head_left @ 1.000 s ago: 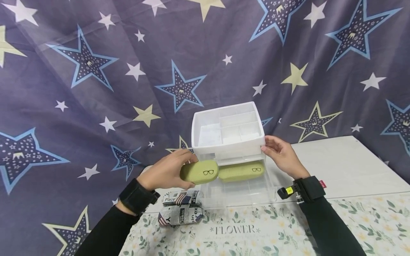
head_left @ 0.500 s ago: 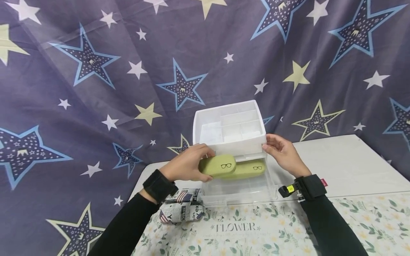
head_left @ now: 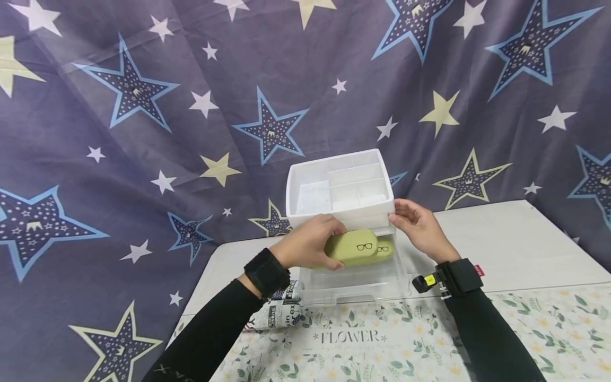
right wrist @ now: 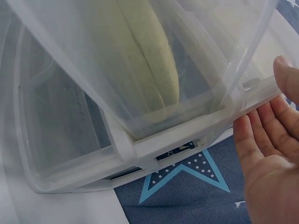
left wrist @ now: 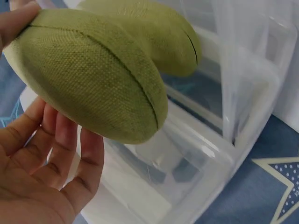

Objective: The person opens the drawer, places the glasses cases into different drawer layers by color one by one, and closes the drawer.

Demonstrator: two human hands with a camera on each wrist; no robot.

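My left hand (head_left: 310,243) grips a green glasses case (head_left: 350,247) with a small glasses print, thumb on one side and fingers on the other. In the left wrist view this cloth-covered case (left wrist: 93,74) overlaps a second green glasses case (left wrist: 159,39), which lies in a clear pulled-out drawer (head_left: 355,295). Only the right end of that second case (head_left: 384,247) shows past the held one in the head view. The drawer belongs to a white storage box (head_left: 343,218) with a divided top tray. My right hand (head_left: 422,229) holds the box's right side, thumb and fingers at its edge.
Packages with a newspaper print (head_left: 277,315) lie left of the drawer, partly behind my left forearm. A floral cloth (head_left: 353,361) covers the front of the white table (head_left: 506,244). Behind it hangs a star-patterned curtain (head_left: 191,159).
My left hand has carried its glasses case to the right, over the drawer and in front of the second case. My right hand has stayed at the box's side.
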